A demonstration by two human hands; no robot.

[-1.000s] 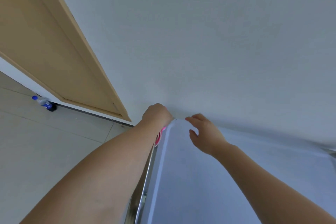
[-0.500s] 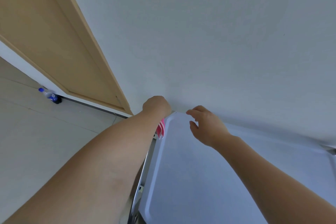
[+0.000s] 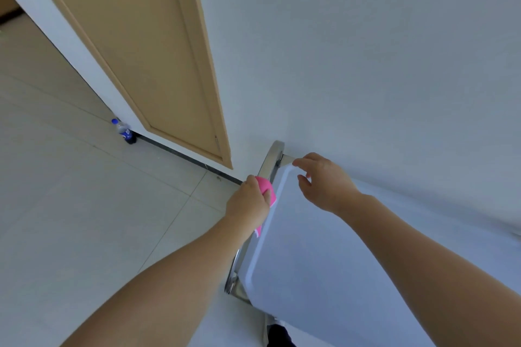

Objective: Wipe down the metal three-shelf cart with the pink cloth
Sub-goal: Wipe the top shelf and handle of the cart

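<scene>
The metal cart stands against the white wall; its shiny handle bar (image 3: 272, 160) runs along the left side, and a pale top surface (image 3: 324, 262) fills the lower right. My left hand (image 3: 249, 201) is closed around the pink cloth (image 3: 266, 187), pressed against the handle bar near the cart's far left corner. My right hand (image 3: 324, 182) hovers over the far left corner of the top surface with fingers spread and curled, holding nothing. The lower shelves are hidden beneath the top.
A tan wooden door (image 3: 135, 45) stands left of the cart. A plastic bottle with a blue cap (image 3: 124, 131) sits on the tiled floor (image 3: 84, 205) by the door. The wall (image 3: 366, 65) is directly behind the cart.
The view has tilted down and turned, showing more floor and door. My left hand with the cloth has slid toward me along the handle bar, exposing the bar's far bend.
</scene>
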